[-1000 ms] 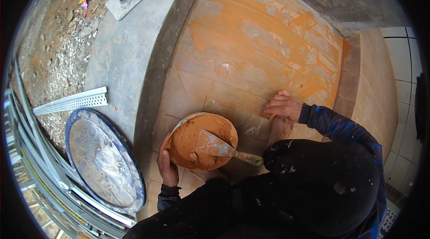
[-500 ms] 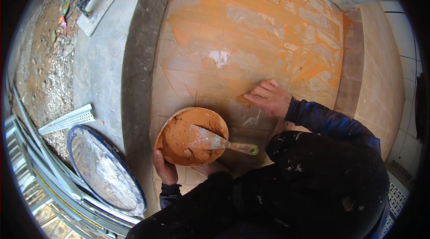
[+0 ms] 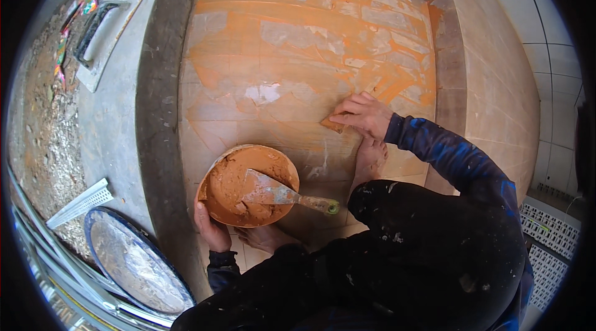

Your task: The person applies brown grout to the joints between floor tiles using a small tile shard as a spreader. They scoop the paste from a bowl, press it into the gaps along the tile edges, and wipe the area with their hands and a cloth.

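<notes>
My left hand (image 3: 212, 230) grips the side of a round bowl (image 3: 207, 177) at its lower left. Thick orange-brown grout (image 3: 239, 173) fills much of it. A putty knife (image 3: 273, 192) rests across the bowl, its blade in the paste and its handle jutting past the right rim. In my right hand (image 3: 367, 115) is a small flat spreader (image 3: 333, 124), coated orange and pinched by the fingers. It is at the surface of the tiled floor (image 3: 261, 132), which is streaked with orange grout, thickest toward the far side.
My bare feet (image 3: 372, 156) are on the tiles near the bowl. Along the left runs a grey concrete ledge (image 3: 115, 114) with a plastering trowel (image 3: 107, 36). A dusty oval basin (image 3: 139, 263) and a perforated metal strip (image 3: 81, 202) lie beside it. A tiled step (image 3: 490, 76) bounds the right.
The whole view has shifted, so the floor and bowl appear farther left. My right hand stays on the spreader, which shows more plainly now. The left hand keeps its grip on the bowl.
</notes>
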Demonstrator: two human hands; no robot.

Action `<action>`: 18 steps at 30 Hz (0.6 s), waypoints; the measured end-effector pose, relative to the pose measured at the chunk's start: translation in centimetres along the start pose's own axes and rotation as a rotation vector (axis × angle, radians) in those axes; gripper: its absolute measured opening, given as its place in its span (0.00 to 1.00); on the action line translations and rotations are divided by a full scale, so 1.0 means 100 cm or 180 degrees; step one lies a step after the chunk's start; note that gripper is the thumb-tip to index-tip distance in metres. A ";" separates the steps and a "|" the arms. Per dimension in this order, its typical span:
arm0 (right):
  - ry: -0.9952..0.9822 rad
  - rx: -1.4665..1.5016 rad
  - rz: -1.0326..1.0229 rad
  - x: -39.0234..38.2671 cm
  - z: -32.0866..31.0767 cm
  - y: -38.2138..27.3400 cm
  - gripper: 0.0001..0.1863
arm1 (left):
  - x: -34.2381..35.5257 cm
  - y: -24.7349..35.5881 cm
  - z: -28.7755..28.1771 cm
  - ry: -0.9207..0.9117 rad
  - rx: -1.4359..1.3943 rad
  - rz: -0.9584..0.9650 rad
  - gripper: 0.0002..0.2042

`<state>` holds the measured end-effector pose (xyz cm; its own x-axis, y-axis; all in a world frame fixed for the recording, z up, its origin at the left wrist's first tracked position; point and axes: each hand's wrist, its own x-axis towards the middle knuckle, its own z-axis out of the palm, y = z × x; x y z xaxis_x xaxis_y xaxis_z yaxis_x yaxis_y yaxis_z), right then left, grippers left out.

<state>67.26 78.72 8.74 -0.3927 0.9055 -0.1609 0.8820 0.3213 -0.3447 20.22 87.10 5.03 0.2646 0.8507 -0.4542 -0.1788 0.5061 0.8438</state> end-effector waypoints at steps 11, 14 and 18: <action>-0.0057 0.0079 0.1041 -0.039 0.014 -0.074 0.25 | 0.050 0.005 0.056 0.0027 -0.0243 0.0112 0.28; 0.1435 0.0827 0.1985 -0.066 -0.015 -0.086 0.20 | 0.068 -0.014 0.073 0.0031 0.0248 0.0204 0.28; 0.2318 0.2012 0.3182 -0.073 -0.070 -0.120 0.15 | 0.069 -0.006 0.125 -0.0696 0.0358 0.0265 0.28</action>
<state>61.38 70.19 20.47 0.7235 0.6761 -0.1391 0.3623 -0.5434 -0.7573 33.95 90.89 5.01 0.4541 0.8317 -0.3194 -0.1052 0.4061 0.9078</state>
